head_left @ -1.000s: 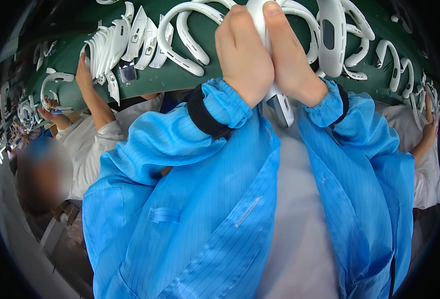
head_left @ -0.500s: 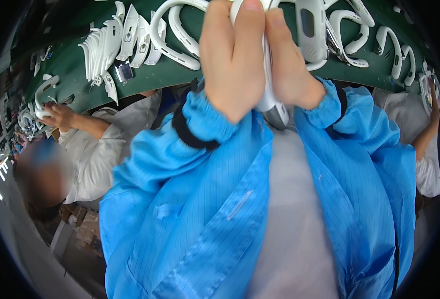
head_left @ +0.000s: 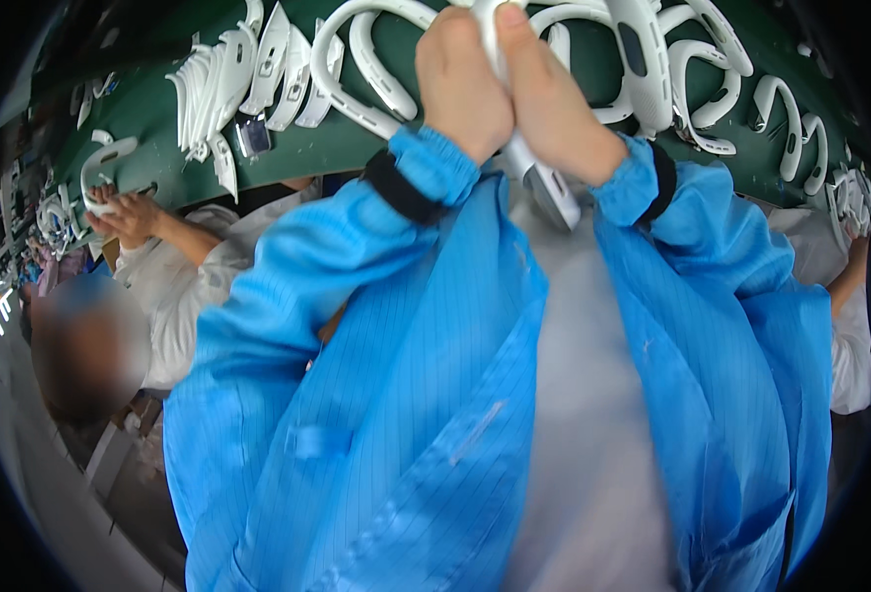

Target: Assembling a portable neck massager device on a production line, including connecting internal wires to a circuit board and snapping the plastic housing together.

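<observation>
Close to my chest, at the top middle of the view, both hands grip one white curved plastic housing (head_left: 546, 185). It has a grey, rounded lower end that sticks out below my palms, tilted down to the right. My left hand (head_left: 467, 89) is closed round its left side, fingers bent. My right hand (head_left: 559, 109) presses it from the right, thumb lying along the top. The housing's middle is hidden between the hands, and its upper part runs out of the picture.
A green table (head_left: 288, 168) lies beyond. Stacked white curved shells (head_left: 220, 84) are on its left, with U-shaped white housings (head_left: 386, 74) behind my hands and more housings (head_left: 702, 89) to the right. Co-workers in white sit at left (head_left: 174, 286) and right (head_left: 850, 340).
My hands have come slightly nearer each other, and the housing's lower end has swung up and to the right. The left co-worker's hands have shifted round a white part.
</observation>
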Motion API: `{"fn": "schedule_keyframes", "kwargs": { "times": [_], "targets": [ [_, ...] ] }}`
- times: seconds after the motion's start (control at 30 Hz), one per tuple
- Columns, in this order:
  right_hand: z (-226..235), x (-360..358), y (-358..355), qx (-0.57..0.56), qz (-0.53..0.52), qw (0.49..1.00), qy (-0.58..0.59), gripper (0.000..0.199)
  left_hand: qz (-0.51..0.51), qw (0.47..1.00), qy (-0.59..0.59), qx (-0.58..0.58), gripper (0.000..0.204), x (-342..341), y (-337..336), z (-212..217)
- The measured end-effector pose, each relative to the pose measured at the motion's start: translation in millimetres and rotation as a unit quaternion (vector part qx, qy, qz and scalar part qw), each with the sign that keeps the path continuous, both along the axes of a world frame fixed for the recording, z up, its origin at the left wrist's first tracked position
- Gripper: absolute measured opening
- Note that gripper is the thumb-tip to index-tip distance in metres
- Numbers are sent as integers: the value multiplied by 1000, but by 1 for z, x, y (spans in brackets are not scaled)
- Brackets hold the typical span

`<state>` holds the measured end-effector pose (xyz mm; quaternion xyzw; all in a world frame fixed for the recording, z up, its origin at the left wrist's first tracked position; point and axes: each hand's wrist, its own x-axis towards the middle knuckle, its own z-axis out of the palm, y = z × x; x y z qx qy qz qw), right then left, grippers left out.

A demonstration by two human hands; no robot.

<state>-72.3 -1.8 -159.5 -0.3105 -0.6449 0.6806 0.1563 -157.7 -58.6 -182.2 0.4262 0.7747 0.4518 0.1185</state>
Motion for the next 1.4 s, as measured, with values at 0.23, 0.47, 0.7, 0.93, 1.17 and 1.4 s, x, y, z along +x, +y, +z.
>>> {"fn": "schedule_keyframes", "kwargs": {
  "times": [0.23, 0.47, 0.7, 0.93, 1.17, 1.4],
  "targets": [
    [-1, 10, 2, -149, -112, 982, 38, 60, 16, 963, -264, 40, 48, 14, 23, 9],
    [20, 20, 13, -175, -71, 976, 111, 53, -10, 929, -347, 131, 43, 21, 22, 21],
    [32, 26, 15, -157, -93, 976, 120, 38, -55, 948, -274, 153, 51, 26, 28, 45],
    [48, 20, 9, -84, -100, 983, 132, 34, -30, 885, -423, 193, 42, 30, 24, 72],
    [57, 20, 8, -131, -85, 981, 115, 39, -46, 854, -482, 189, 44, 29, 12, 74],
    [55, 15, -1, -160, -109, 975, 112, 37, -29, 949, -244, 197, 37, 33, -2, 70]
  ]
}}
